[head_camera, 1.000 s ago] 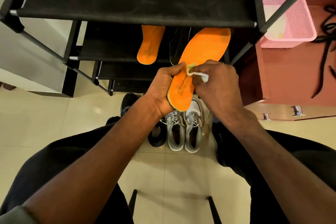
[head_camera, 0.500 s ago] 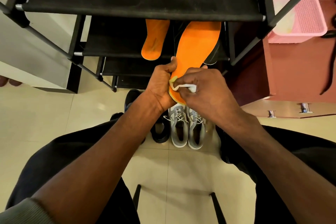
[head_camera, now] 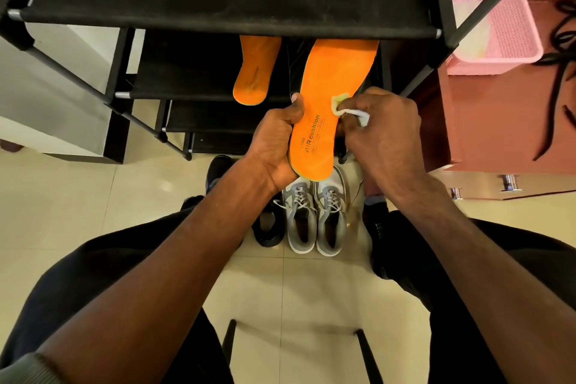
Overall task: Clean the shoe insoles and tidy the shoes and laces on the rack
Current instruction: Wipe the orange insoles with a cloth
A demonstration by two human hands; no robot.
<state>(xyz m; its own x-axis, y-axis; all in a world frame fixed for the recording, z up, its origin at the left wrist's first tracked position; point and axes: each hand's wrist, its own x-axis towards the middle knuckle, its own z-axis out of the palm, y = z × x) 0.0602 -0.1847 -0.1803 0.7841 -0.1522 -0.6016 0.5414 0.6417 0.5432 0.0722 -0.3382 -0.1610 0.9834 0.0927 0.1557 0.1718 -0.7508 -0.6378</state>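
An orange insole [head_camera: 327, 121] is gripped at its heel edge by the left hand [head_camera: 277, 146], while a small white wipe [head_camera: 442, 111] is pinched against its right edge by the right hand [head_camera: 383, 131]; cleaning is judged under way; a second insole [head_camera: 254, 72] lies on the shoe rack [head_camera: 218, 22]; grey sneakers [head_camera: 314, 215] on the floor and black laces [head_camera: 561, 78] on the pink cabinet are judged untidied.

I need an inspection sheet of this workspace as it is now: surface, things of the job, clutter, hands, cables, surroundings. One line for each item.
Surface: cream tiled floor; black shoe rack with fabric shelves.
Job's things: orange insole held in front of the rack; second orange insole lying on a lower shelf; white wipe at the held insole's right edge; grey sneakers side by side on the floor.
Clutter: black shoe left of the sneakers.
Hands: left hand grips the held insole; right hand pinches the wipe.
Cables: nothing seen; black laces lie on the reddish cabinet.
Surroundings: pink basket on the cabinet.
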